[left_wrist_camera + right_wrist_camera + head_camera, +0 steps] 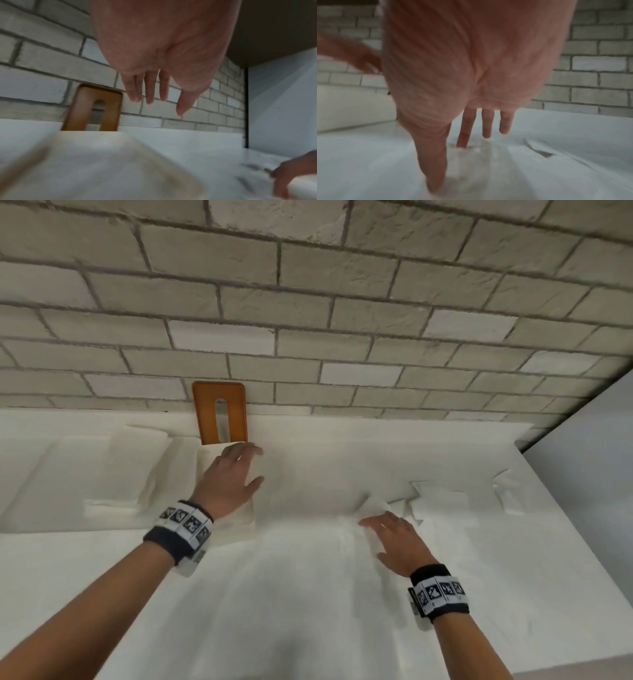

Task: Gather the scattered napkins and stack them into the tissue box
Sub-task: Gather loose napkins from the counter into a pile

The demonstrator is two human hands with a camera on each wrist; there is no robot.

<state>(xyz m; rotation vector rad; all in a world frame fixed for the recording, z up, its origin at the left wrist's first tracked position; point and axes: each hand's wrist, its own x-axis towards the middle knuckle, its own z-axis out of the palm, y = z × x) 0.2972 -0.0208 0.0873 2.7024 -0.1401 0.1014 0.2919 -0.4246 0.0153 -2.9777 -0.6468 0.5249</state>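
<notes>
An orange-brown slotted lid (219,412) (80,108) leans upright against the brick wall. In front of it lies the white tissue box (245,517) (102,155), filled with a flat white stack. My left hand (236,470) (154,94) hovers over it, fingers straight and spread, holding nothing. My right hand (394,535) (471,128) lies flat, fingers straight, pressing a crumpled white napkin (373,508) on the white table. More loose napkins (435,498) lie just right of it, and another napkin (507,491) lies near the right edge.
Several flat white napkin piles (102,467) lie on the table (308,611) to the left of the box. The brick wall (342,302) closes the back. The table's right edge (565,508) drops off beside a pale wall.
</notes>
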